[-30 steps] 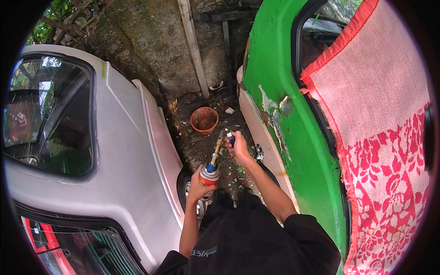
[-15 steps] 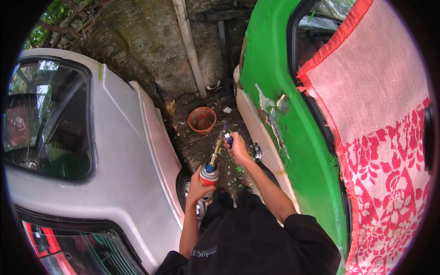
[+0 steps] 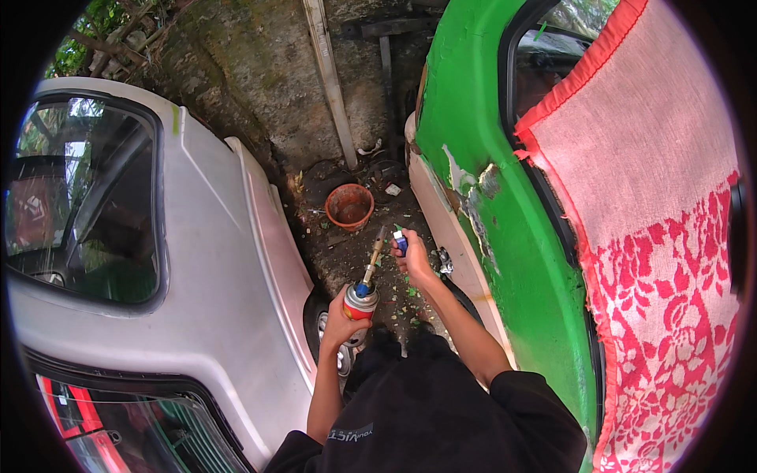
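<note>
My left hand (image 3: pixel 341 325) grips a small gas canister (image 3: pixel 360 302) with a red band and silver top, held upright between two cars. A brass torch nozzle (image 3: pixel 373 256) rises from it, tilted up and to the right. My right hand (image 3: pixel 413 260) holds a small blue lighter (image 3: pixel 400 242) right beside the nozzle's tip. Both forearms come up from my dark shirt at the bottom. No flame is visible.
A white car (image 3: pixel 213 276) stands close on the left, a green car (image 3: pixel 489 181) with chipped paint on the right. A red and pink patterned cloth (image 3: pixel 662 236) hangs over the green car's door. An orange pot (image 3: pixel 349 206) sits on the dirt ahead, before a mossy wall.
The view has shifted slightly; my right hand with the lighter has stayed near the nozzle tip, moving a little lower and closer to it. The canister is held in place.
</note>
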Demonstrator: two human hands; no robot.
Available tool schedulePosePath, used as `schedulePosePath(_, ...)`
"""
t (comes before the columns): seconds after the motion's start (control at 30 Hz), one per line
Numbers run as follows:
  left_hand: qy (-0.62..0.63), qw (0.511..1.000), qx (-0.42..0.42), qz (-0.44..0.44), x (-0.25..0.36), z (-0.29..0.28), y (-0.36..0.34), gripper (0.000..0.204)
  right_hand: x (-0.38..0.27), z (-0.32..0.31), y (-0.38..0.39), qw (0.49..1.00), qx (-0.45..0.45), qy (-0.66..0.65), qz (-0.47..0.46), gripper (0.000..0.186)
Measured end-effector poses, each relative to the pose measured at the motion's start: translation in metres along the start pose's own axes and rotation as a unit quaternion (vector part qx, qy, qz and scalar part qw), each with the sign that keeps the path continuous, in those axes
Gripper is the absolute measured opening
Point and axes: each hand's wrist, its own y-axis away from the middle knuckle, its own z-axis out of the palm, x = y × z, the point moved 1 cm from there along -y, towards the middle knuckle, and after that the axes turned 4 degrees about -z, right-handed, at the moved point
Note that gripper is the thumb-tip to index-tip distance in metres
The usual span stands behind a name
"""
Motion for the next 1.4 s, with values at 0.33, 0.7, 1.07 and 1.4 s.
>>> schedulePosePath(0.33,0.008,1.0,-0.005,-0.003,-0.001,0.0,-0.001,0.058,-0.005,0.007,0.001,1.0,0.021,-0.001,-0.009,0.043)
schedulePosePath(0.7,0.003,1.0,-0.007,-0.011,0.0,0.0,-0.001,0.06,-0.008,0.008,-0.006,1.0,0.003,0.014,-0.018,0.041)
schedulePosePath(1.07,-0.001,1.0,-0.014,-0.006,-0.003,0.002,-0.005,0.062,-0.004,0.006,-0.008,1.0,0.009,0.01,-0.006,0.038)
schedulePosePath(1.4,-0.069,0.996,0.044,0.02,-0.009,0.0,-0.013,0.056,0.002,-0.004,0.01,0.995,0.049,0.041,-0.083,0.038)
